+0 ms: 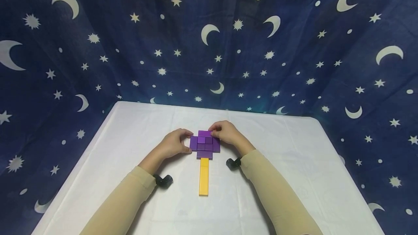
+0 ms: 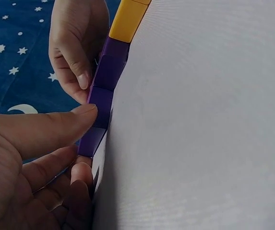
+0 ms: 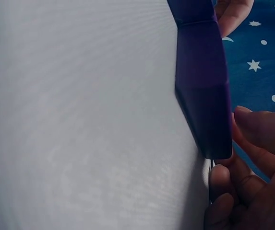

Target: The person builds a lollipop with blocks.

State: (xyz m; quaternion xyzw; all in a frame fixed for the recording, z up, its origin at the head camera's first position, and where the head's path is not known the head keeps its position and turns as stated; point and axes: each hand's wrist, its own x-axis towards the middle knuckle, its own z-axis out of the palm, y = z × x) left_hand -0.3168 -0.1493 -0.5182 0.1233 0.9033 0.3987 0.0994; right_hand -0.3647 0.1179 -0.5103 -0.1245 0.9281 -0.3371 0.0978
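Several flat purple blocks [image 1: 204,154] lie side by side in a flower-like cluster on the white table. My left hand [image 1: 173,143] holds the left purple block [image 1: 193,143] between thumb and fingers, at its near and far edges. In the left wrist view the left thumb [image 2: 46,127] presses against a purple side. My right hand [image 1: 226,132] pinches the right end of the far purple block [image 1: 204,133], beside the right purple block [image 1: 216,145]. A long yellow block [image 1: 204,180], with a short yellow block [image 1: 204,161] at its far end, runs from the cluster toward me.
The white cloth-covered table [image 1: 147,119] extends around the blocks. A dark blue curtain [image 1: 183,39] with moons and stars hangs behind and at both sides. Black wrist cameras, the left camera [image 1: 164,181] and the right camera [image 1: 233,163], sit by the sleeve cuffs.
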